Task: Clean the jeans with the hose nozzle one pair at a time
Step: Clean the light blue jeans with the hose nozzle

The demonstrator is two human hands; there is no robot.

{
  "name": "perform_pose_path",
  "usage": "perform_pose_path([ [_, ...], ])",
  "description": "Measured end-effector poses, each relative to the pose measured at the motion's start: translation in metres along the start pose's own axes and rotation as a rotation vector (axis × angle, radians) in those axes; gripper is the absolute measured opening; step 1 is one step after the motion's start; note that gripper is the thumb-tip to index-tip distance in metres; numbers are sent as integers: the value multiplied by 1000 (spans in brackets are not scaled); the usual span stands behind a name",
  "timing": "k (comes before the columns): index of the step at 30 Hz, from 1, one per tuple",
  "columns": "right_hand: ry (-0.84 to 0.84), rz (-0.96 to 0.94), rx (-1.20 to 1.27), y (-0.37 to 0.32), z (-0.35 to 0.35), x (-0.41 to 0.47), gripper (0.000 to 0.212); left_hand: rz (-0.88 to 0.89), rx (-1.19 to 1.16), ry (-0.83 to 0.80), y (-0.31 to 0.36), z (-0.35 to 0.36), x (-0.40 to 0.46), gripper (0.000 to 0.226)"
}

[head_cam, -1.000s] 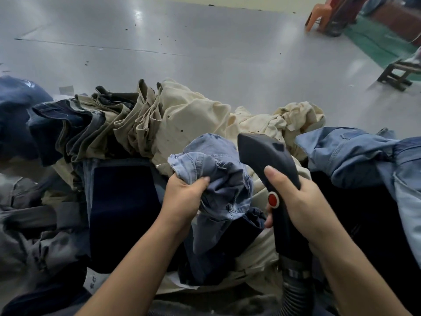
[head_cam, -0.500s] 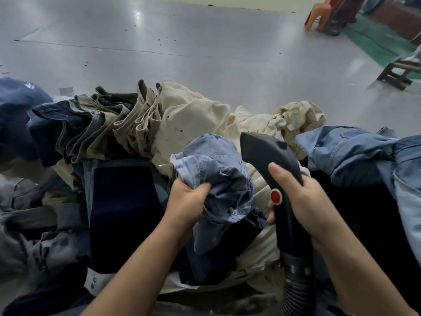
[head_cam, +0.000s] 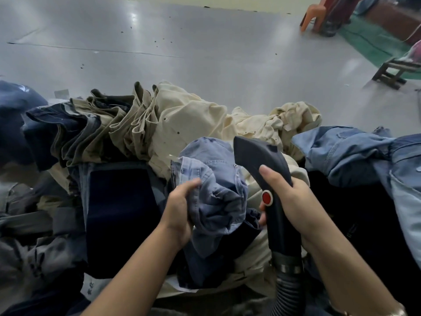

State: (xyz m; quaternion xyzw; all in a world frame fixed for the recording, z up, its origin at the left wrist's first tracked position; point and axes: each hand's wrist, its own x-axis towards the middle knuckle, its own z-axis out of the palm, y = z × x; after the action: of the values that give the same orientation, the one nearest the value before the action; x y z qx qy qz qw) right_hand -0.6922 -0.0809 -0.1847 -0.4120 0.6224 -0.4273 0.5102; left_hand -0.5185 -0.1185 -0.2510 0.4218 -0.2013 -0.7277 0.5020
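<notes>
Gripping a bunched pair of light blue denim jeans (head_cam: 216, 190), the left hand (head_cam: 180, 208) curls its fingers into the fabric. Right hand (head_cam: 293, 201) wraps the handle of the dark plastic hose nozzle (head_cam: 268, 179), thumb extended above its red button (head_cam: 267, 197). Nozzle head sits just right of the jeans. Cream trousers (head_cam: 193, 119) heaped beyond both hands.

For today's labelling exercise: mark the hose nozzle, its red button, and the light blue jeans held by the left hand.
hose nozzle (head_cam: 262, 156): head view, on its dark upper body.
red button (head_cam: 266, 197): head view, on the button's centre.
light blue jeans (head_cam: 218, 192): head view, on the bunched fabric.
</notes>
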Motion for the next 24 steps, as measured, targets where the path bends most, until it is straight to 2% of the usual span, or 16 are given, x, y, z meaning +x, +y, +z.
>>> perform_pose_path([
  [3, -70, 7, -13, 7, 6, -1, 44, -92, -63, -34, 11, -5, 6, 39],
  [6, -93, -10, -16, 11, 14, -3, 41, -22, 5, -1, 12, -4, 8, 27],
  [9, -88, -28, 4, 10, 15, -7, 40, 10, -4, -39, 16, -4, 4, 21],
  [11, -92, -27, 8, 8, 13, -12, 48, 23, 15, -80, 19, -6, 1, 19],
  [15, -118, -15, -8, 4, 12, -24, 47, 99, 138, -194, 21, -7, -5, 30],
  [19, -186, 11, -70, -1, 12, -34, 60, 154, 264, -293, 18, -7, -9, 33],
  [22, -233, 6, -124, -3, 13, -40, 32, 255, 488, -319, 15, -3, -12, 42],
  [24, -253, 11, -127, -4, 14, -42, 26, 374, 677, -297, 17, -1, -12, 52],
])
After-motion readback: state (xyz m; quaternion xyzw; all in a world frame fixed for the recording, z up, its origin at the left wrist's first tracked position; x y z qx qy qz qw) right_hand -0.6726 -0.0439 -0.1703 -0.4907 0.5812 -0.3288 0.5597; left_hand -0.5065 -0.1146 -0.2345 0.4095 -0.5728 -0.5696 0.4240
